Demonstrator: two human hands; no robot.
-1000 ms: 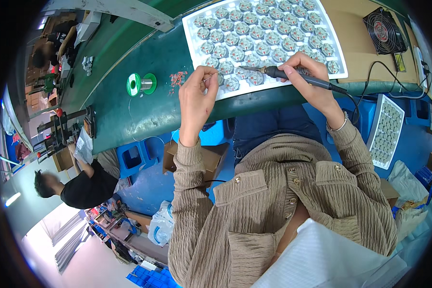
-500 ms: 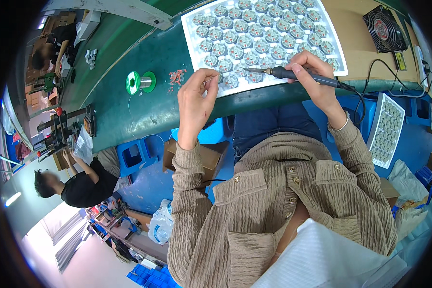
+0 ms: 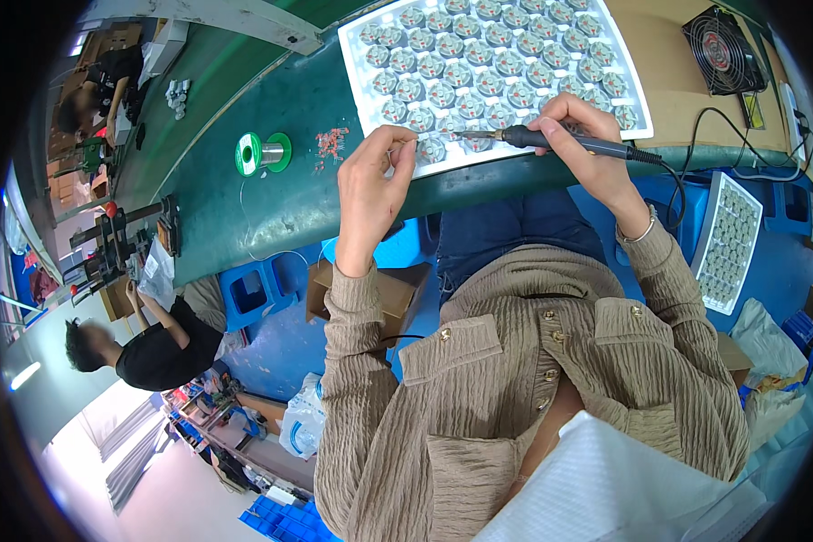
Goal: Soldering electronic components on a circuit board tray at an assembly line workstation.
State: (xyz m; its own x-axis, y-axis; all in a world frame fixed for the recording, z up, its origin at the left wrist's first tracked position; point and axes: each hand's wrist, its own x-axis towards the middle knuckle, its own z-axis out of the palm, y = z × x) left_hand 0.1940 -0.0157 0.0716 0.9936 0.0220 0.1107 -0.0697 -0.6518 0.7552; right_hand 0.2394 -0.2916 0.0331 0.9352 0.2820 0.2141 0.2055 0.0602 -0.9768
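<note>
My right hand is closed around the dark handle of a soldering iron. Its metal tip points left, over the near row of a white foam tray. Several small round grey parts with red bits fill that tray in rows. At the tray's near left corner, my left hand pinches what looks like thin solder wire, its end close to the iron's tip. Whether tip and wire touch a part is too small to tell. A green-flanged spool of solder wire stands on the bench to the left.
Small red components lie loose beside the spool on the green bench. A black fan stands far right, near the iron's cord. Another filled tray is at the lower right. A co-worker sits at left.
The iron's tip has shifted slightly left, toward my left fingertips. My left hand has moved a little to the right. Both hands keep their grip.
</note>
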